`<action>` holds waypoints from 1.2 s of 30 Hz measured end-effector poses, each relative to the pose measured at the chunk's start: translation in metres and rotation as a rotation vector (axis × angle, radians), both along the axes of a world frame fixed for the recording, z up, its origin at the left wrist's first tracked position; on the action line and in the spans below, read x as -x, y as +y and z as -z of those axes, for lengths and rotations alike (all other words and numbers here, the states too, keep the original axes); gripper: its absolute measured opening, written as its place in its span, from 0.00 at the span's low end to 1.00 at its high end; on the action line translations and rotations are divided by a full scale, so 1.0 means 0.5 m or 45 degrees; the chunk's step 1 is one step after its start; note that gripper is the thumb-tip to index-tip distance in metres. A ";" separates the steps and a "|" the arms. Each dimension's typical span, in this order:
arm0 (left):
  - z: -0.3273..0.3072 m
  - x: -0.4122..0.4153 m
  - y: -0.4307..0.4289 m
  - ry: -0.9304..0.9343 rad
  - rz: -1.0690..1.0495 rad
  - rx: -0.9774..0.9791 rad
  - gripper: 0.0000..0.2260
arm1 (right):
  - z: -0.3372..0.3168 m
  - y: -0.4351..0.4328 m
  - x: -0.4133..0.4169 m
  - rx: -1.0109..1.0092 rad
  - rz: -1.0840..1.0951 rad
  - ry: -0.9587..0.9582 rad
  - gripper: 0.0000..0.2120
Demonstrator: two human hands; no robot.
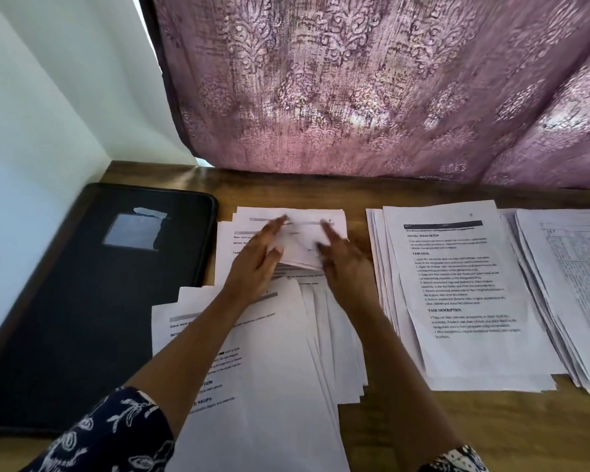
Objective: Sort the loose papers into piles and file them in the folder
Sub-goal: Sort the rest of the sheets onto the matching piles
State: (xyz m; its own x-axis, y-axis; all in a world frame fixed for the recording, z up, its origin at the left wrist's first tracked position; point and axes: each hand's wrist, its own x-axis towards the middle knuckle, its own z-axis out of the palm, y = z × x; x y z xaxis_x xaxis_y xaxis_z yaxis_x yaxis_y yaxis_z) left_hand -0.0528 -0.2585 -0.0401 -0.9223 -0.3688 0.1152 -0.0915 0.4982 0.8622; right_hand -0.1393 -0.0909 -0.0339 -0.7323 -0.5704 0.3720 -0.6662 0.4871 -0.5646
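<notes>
A shut black folder [82, 301] lies flat at the left of the wooden table [457, 427]. Loose printed papers [280, 352] are spread in a fanned heap in the middle. At the heap's far end sits a small bundle of sheets [300, 240] whose near edge is lifted off the papers beneath. My left hand [259, 260] touches its left side and my right hand [344, 264] its right side, fingers straight on both. The hands are blurred. Right of the heap lies a pile of printed sheets [464, 301], and a second pile [573, 274] reaches the right frame edge.
A patterned mauve curtain [355, 97] hangs down to the table's back edge. A white wall [48, 97] closes the left side beside the folder. Bare wood shows along the front right of the table.
</notes>
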 end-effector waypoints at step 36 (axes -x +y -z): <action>-0.005 0.005 0.002 -0.002 -0.082 0.124 0.25 | 0.023 0.018 0.000 -0.280 -0.202 0.568 0.20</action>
